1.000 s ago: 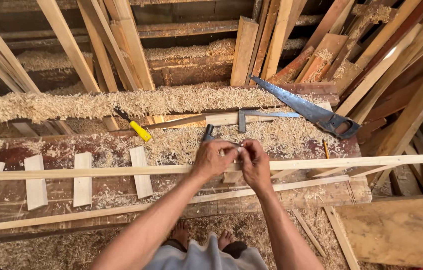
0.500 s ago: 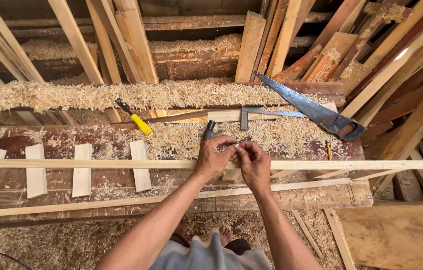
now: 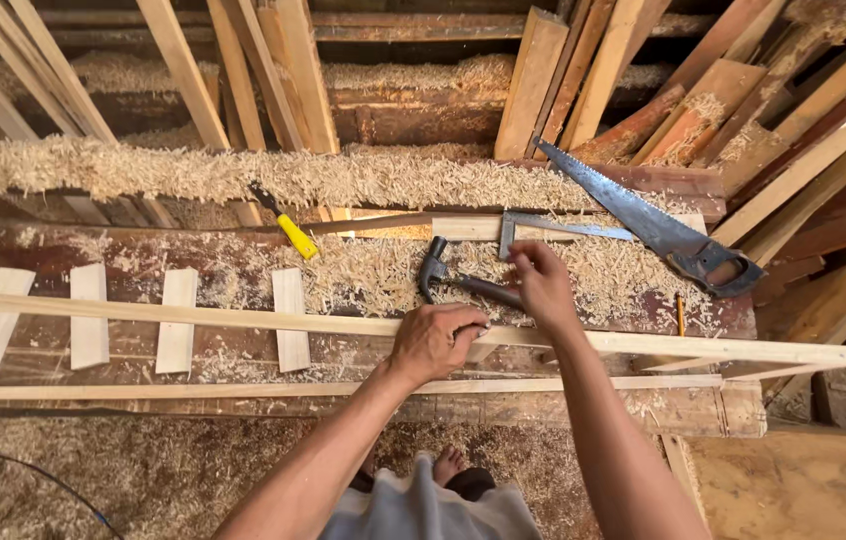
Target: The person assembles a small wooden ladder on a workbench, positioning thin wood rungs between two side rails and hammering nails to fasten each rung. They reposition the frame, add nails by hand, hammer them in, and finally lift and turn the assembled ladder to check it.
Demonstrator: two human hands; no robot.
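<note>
Head view, looking straight down over a desk (image 3: 243, 262) of dark worn wood thick with pale shavings.

Left hand (image 3: 435, 342): curled down over a long thin wooden strip (image 3: 193, 316) that runs across the whole desk from left edge to right. Grip closed on the strip, knuckles up; a small pale wood block (image 3: 483, 351) sits just under and beside the fingers, touching the strip.

Right hand (image 3: 541, 283): raised just beyond the strip, fingers loosely bent over the handle of a claw hammer (image 3: 443, 275). Cannot tell whether the grip has closed on the handle or only touches it. Hammer head lies in the shavings, handle pointing toward the right hand.

Under the strip, to the left: four short pale slats (image 3: 179, 320) laid side by side, well apart from the hands. A second long strip (image 3: 243, 390) lies along the near edge of the desk.

Farther back: yellow-handled screwdriver (image 3: 291, 229), a metal square (image 3: 543, 226), a hand saw (image 3: 653, 220) with a dark handle. Loose boards (image 3: 283, 70) lean behind.

Bare toes (image 3: 448, 462) show below, on the shavings-covered floor.
</note>
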